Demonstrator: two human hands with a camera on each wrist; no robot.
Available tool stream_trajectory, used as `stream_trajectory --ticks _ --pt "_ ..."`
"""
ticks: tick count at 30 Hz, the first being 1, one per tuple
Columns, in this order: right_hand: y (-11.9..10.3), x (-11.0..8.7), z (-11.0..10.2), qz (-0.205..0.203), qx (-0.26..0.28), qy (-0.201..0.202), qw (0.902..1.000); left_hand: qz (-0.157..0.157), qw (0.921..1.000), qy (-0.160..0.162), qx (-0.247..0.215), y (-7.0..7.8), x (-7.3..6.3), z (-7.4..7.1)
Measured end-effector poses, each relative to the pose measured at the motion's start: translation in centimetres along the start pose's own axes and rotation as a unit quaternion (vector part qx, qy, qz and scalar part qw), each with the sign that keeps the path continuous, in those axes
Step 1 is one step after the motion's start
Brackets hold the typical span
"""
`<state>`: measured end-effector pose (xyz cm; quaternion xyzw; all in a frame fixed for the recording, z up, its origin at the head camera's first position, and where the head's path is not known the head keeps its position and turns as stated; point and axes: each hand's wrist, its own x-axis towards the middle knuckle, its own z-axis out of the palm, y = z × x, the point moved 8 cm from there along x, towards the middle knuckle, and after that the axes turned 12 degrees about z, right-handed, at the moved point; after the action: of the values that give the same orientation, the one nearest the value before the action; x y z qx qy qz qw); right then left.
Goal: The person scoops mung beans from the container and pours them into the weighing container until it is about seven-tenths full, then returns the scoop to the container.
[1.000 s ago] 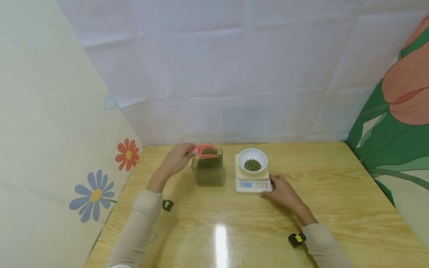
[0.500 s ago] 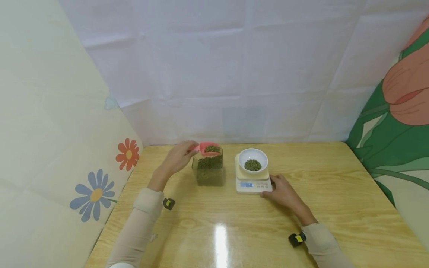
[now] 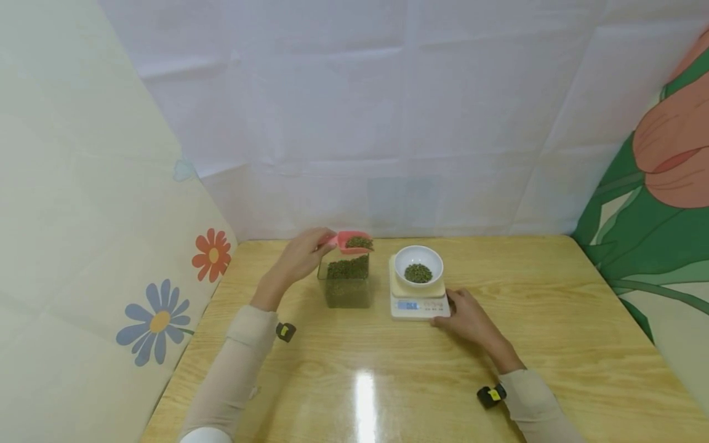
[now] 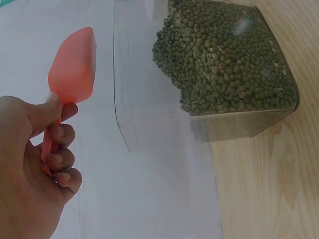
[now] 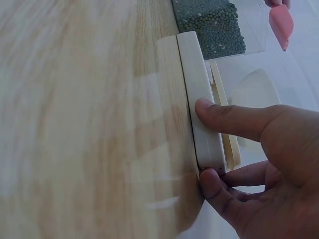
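My left hand point(image 3: 301, 253) grips the handle of a pink scoop point(image 3: 350, 242), its fingers curled round it in the left wrist view. Mung beans lie in the scoop, which is above the rim of a clear square container point(image 3: 348, 294). More mung beans point(image 4: 229, 59) partly fill that container. To its right a white bowl point(image 3: 419, 253) with a small heap of mung beans point(image 3: 418, 273) stands on a white kitchen scale point(image 3: 419, 309) with a lit display. My right hand point(image 3: 469, 318) holds the scale's front right corner, thumb point(image 5: 212, 110) on the front face and fingers at the side.
All of it stands on a wooden table point(image 3: 354, 351) with a glossy reflection near the front. A pale cloth backdrop point(image 3: 332, 123) rises behind the table. Flower-patterned panels flank both sides.
My left hand has raised the scoop of mung beans and carried it slightly right, from inside the container's mouth to above its rim. My right hand stays at the scale.
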<state>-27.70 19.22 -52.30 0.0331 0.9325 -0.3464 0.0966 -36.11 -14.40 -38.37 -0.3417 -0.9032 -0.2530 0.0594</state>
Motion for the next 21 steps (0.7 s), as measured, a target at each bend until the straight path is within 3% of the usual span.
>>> stream_trajectory --ticks 21 --pt "0.1 0.0 0.1 0.002 0.005 -0.004 1.0000 0.024 0.9995 -0.011 -0.017 1.7 2.8 1.2"
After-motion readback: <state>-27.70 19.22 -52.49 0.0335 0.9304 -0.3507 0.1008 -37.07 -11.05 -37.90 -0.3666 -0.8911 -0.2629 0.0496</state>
